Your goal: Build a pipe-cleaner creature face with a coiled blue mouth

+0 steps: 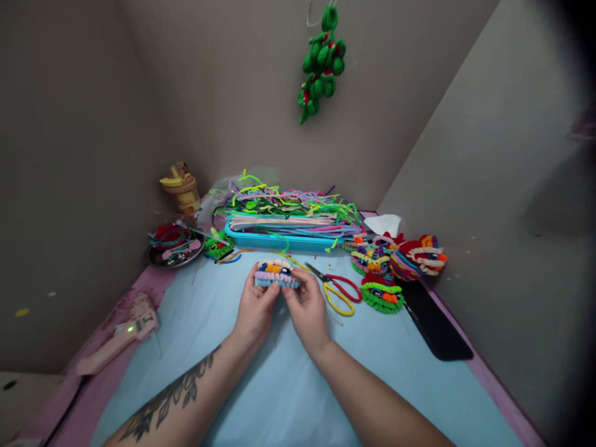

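Between both hands I hold a small pipe-cleaner figure [274,275] with cream, orange, lilac and light blue coiled rows and dark eye-like spots. My left hand [256,302] grips its left end, thumb along the lower front edge. On the other end, my right hand [306,304] pinches with thumb and fingers. The figure is raised over the light blue table cover [279,385]. Just right of my right hand lie scissors [339,292] with one red and one yellow handle, blades pointing up and left.
Behind stands a blue tray [279,240] heaped with pipe cleaners. At right are several finished figures [382,295] and a black phone [437,326]. At left are a pink glue gun [118,341] with a green light, a metal bowl [174,264] and a green figure [220,247].
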`<state>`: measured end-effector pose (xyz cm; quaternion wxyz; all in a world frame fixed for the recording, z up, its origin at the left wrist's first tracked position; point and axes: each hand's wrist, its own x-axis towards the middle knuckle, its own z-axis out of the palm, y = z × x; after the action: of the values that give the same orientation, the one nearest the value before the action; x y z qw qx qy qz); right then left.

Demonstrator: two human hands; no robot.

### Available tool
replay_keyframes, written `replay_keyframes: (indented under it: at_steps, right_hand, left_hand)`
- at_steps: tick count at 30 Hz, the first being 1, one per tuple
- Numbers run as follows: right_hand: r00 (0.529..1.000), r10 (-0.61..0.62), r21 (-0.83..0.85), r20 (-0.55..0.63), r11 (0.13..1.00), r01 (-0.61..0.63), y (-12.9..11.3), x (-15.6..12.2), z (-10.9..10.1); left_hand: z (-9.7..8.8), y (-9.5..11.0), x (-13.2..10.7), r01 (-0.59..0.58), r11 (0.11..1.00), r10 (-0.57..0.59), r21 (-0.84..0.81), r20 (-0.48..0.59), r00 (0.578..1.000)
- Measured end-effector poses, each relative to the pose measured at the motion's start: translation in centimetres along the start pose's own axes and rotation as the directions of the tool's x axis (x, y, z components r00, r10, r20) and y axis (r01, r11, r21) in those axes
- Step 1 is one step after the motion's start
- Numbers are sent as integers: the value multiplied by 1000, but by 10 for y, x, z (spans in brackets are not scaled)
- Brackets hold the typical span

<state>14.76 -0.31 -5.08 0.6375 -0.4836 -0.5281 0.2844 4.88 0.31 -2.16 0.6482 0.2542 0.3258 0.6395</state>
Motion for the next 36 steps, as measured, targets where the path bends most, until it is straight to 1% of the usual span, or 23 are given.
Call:
replay_keyframes:
  at_steps: [3, 8, 13, 17, 19, 21, 24, 26, 28, 30, 31, 33, 36]
  right_hand:
    - [1000, -11, -7, -2, 1000, 11, 0, 0, 0]
    - [1000, -6, 4, 5, 1000, 6, 2, 0, 0]
    - [1000, 9, 43, -5, 999, -9, 2, 2, -1]
    - [998, -9, 34, 60, 999, 7, 0, 4, -2]
    - [995, 27, 77, 96, 996, -34, 1, 4, -2]
    - [988, 102, 157, 119, 980, -120, 3, 5, -3]
    - [965, 238, 271, 115, 927, -261, 7, 8, -5]
    - [936, 328, 348, 123, 870, -351, 7, 10, -6]
    - [893, 411, 435, 187, 780, -450, 6, 11, -7]
    - [844, 462, 507, 274, 676, -535, 6, 12, -7]
    - [828, 472, 534, 303, 636, -557, 6, 13, -7]
    - [821, 475, 578, 317, 590, -564, 7, 14, -7]
    - [835, 469, 612, 286, 582, -536, 11, 18, -9]
  left_hand:
    - [1, 1, 0, 1, 1000, -1, -4, 23, 1000]
    - [2, 2, 1, 7, 1000, -7, -5, 28, 1000]
    - [-1, 2, 1, 17, 1000, -16, -8, 75, 997]
    - [-7, 3, 5, 7, 1000, -8, 19, 66, 998]
    - [-11, 4, 8, 3, 999, -4, 33, 43, 999]
    - [-13, 6, 11, -6, 999, 5, 44, 15, 1000]
    - [-15, 9, 13, -38, 996, 41, 77, -38, 998]
    - [-15, 10, 13, -62, 991, 69, 122, -55, 996]
    - [-13, 10, 10, -99, 980, 107, 175, -35, 994]
    - [-10, 9, 7, -141, 966, 143, 218, 5, 990]
    - [-8, 9, 5, -158, 959, 156, 234, 25, 987]
    - [-6, 9, 2, -174, 952, 162, 250, 65, 985]
    - [-6, 9, 2, -158, 961, 127, 227, 146, 981]
